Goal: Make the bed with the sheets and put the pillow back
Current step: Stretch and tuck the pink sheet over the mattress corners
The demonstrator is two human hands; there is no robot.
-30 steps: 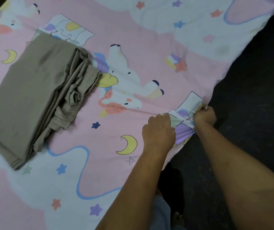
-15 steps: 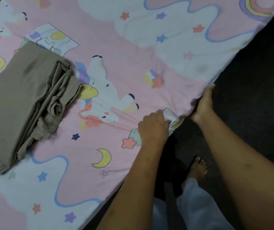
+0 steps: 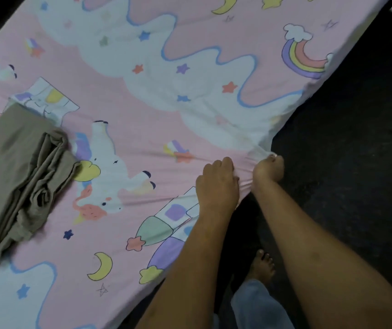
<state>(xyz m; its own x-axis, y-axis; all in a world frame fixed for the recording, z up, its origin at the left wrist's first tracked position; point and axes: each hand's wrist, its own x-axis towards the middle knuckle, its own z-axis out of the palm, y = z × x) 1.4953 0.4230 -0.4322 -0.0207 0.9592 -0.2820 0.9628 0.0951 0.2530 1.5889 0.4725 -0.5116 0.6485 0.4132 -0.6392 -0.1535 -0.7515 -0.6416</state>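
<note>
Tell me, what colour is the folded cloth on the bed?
The folded cloth is plain greyish tan, clearest in the head view.

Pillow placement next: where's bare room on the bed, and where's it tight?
Free: the sheet from the folded cloth across to the rainbow print; also the near strip by the moon print. Crowded: the edge where left hand and right hand grip bunched sheet.

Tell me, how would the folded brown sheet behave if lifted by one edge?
The folded brown sheet is probably floppy: its loose layers slump and wrinkle at the open side. Lifted by one edge, it would likely unfold and hang.
</note>
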